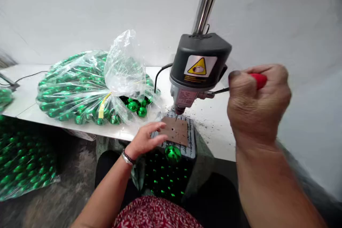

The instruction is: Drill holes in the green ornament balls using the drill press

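Observation:
My right hand (258, 96) is wrapped round the red-tipped lever handle (260, 81) of a bench drill press (201, 64). My left hand (149, 137) reaches over the left edge of the drill base, thumb and fingers apart, with nothing between them. Under the drill bit lies a brown board (177, 133) with a small hole, on the grey ridged base (191, 139). One shiny green ball (172, 154) is just off the front edge of the base, below my left fingertips and apart from them. Beneath it, many green balls (167, 178) fill a dark space.
A clear plastic bag (77, 85) full of green balls lies on the white table (219, 131), left of the drill. Another bag of green balls (25, 160) is on the floor at left. Dark shavings are scattered around the base. A metal column (207, 3) rises behind the drill.

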The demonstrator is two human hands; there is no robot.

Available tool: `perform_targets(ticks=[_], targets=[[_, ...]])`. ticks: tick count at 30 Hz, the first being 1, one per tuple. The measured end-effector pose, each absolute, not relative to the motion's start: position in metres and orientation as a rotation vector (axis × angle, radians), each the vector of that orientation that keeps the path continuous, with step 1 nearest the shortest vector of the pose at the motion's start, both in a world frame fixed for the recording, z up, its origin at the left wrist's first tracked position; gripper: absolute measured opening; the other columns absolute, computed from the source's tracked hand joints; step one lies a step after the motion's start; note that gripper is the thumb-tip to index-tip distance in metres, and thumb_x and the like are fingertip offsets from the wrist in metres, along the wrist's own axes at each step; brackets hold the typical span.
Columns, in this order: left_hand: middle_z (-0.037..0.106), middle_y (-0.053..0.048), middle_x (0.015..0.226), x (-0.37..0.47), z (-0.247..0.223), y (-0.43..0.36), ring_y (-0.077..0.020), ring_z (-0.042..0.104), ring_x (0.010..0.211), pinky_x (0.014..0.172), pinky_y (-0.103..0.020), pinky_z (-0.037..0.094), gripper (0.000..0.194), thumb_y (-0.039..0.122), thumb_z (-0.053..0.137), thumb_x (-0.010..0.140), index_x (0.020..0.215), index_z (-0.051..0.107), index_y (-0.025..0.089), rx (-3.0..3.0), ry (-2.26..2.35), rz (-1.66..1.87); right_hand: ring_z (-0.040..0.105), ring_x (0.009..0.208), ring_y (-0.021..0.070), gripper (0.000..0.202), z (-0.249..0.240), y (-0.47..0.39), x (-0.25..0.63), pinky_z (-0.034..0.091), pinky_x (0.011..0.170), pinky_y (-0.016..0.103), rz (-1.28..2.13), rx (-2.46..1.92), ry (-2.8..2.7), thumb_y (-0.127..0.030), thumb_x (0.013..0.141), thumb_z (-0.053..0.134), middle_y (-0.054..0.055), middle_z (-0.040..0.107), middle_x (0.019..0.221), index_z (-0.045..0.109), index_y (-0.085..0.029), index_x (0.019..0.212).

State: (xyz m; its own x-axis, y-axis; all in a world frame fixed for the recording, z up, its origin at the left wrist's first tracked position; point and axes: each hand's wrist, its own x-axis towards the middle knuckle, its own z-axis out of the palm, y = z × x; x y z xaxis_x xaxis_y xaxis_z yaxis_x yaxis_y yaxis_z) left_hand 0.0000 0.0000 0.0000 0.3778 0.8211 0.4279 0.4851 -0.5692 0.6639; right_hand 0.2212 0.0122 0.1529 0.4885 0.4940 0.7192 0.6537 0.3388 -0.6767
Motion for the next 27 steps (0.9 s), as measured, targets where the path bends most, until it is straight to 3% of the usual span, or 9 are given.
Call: perform_targets(ticks=[4,7,11,14,17,20,24,27], targets=[[0.069,-0.015,0.117,-0.028,0.025,0.049,-0.0258,0.062,0.110,0.100,-0.042,0.047,0.033,0.020,0.049,0.089,0.117,0.066,0.015,2.225,1.868,1.140,0.046,0.062,0.0039,0.014,0.152,0.010,0.217,0.040,0.061,0.023,-0.143,-1.307,-1.137,-0.028,0.079,0.057,-0.005,0.051,0.067,0.052,-0.016,0.077],[0.063,-0.020,0.126,-0.043,0.037,0.075,-0.0354,0.056,0.119,0.100,-0.050,0.044,0.044,0.022,0.051,0.085,0.127,0.060,0.011,2.195,2.302,0.694,0.046,0.061,0.0035,0.013,0.153,0.009,0.216,0.040,0.061,0.023,-0.132,-1.315,-1.133,-0.027,0.079,0.058,-0.005,0.051,0.068,0.051,-0.016,0.078],[0.066,-0.019,0.122,-0.051,0.038,0.088,-0.0394,0.058,0.116,0.097,-0.052,0.043,0.052,0.023,0.059,0.078,0.129,0.057,0.012,2.160,2.363,0.101,0.046,0.062,0.0030,0.013,0.153,0.009,0.216,0.041,0.062,0.022,-0.142,-1.313,-1.135,-0.027,0.080,0.059,-0.005,0.053,0.070,0.053,-0.015,0.079],[0.066,-0.018,0.123,-0.053,0.035,0.083,-0.0383,0.058,0.117,0.098,-0.051,0.041,0.056,0.028,0.061,0.078,0.131,0.055,0.013,2.161,2.350,0.229,0.047,0.063,0.0030,0.013,0.152,0.009,0.216,0.041,0.063,0.023,-0.160,-1.290,-1.146,-0.027,0.080,0.059,-0.004,0.054,0.071,0.052,-0.015,0.078],[0.068,-0.014,0.116,-0.053,0.036,0.065,-0.0332,0.061,0.109,0.094,-0.046,0.045,0.059,0.037,0.065,0.076,0.129,0.055,0.015,2.008,2.113,0.656,0.047,0.064,0.0031,0.013,0.151,0.009,0.216,0.042,0.064,0.023,-0.162,-1.284,-1.142,-0.026,0.080,0.059,-0.004,0.055,0.072,0.052,-0.015,0.078],[0.070,-0.006,0.108,-0.045,0.032,0.039,-0.0236,0.063,0.097,0.087,-0.036,0.049,0.059,0.040,0.067,0.075,0.128,0.056,0.018,1.641,1.521,1.009,0.046,0.064,0.0032,0.013,0.151,0.009,0.215,0.041,0.064,0.022,-0.162,-1.271,-1.146,-0.024,0.081,0.060,-0.004,0.054,0.072,0.051,-0.015,0.079],[0.069,-0.005,0.102,-0.021,0.007,0.010,-0.0178,0.064,0.087,0.079,-0.031,0.051,0.051,0.043,0.073,0.069,0.112,0.061,0.018,1.009,0.907,1.118,0.045,0.064,0.0026,0.014,0.150,0.009,0.215,0.040,0.064,0.020,-0.149,-1.274,-1.141,-0.022,0.082,0.060,-0.005,0.051,0.070,0.048,-0.016,0.079],[0.069,-0.007,0.093,-0.001,-0.011,0.002,-0.0164,0.065,0.078,0.072,-0.029,0.052,0.048,0.045,0.075,0.067,0.103,0.061,0.017,0.707,0.791,1.028,0.044,0.063,0.0025,0.014,0.149,0.009,0.216,0.040,0.063,0.020,-0.136,-1.265,-1.155,-0.023,0.082,0.060,-0.005,0.050,0.069,0.048,-0.016,0.079]])
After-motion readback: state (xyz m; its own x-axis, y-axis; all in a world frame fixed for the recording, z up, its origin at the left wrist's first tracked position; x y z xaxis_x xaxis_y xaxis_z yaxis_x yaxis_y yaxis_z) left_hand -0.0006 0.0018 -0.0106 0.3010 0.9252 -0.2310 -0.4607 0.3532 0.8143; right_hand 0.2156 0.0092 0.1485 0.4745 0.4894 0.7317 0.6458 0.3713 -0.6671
